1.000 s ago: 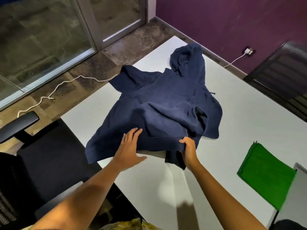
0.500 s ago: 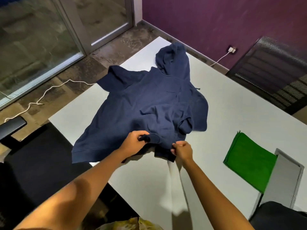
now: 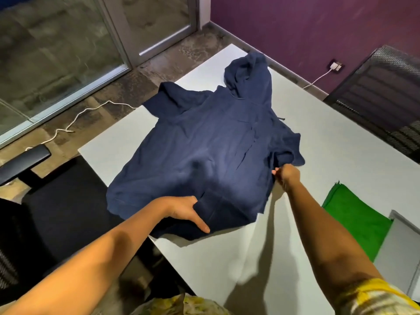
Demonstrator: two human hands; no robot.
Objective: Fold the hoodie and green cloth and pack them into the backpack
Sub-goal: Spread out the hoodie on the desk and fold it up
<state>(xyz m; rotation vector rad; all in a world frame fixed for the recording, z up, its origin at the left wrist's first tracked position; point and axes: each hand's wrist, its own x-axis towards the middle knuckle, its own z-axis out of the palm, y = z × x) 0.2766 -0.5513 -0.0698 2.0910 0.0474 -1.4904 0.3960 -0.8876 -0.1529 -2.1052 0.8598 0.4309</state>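
A navy blue hoodie (image 3: 204, 142) lies spread on the white table (image 3: 341, 137), hood toward the far corner. My left hand (image 3: 186, 210) grips the near hem, fingers tucked under a fold of fabric, thumb stretched out along the cloth. My right hand (image 3: 286, 176) pinches the hoodie's right edge beside a folded-in sleeve. A green cloth (image 3: 354, 221), folded flat, rests on the table to the right of my right arm. No backpack can be picked out with certainty.
A black office chair (image 3: 45, 196) stands at the table's left edge, another mesh chair (image 3: 381, 98) at the far right. A white cable (image 3: 75, 119) runs across the floor. A grey flat object (image 3: 400, 246) lies beside the green cloth.
The crumpled lower part of the hoodie has been pulled out flatter. My right hand moved away to the hoodie's right edge; my left hand shifted to the near hem.
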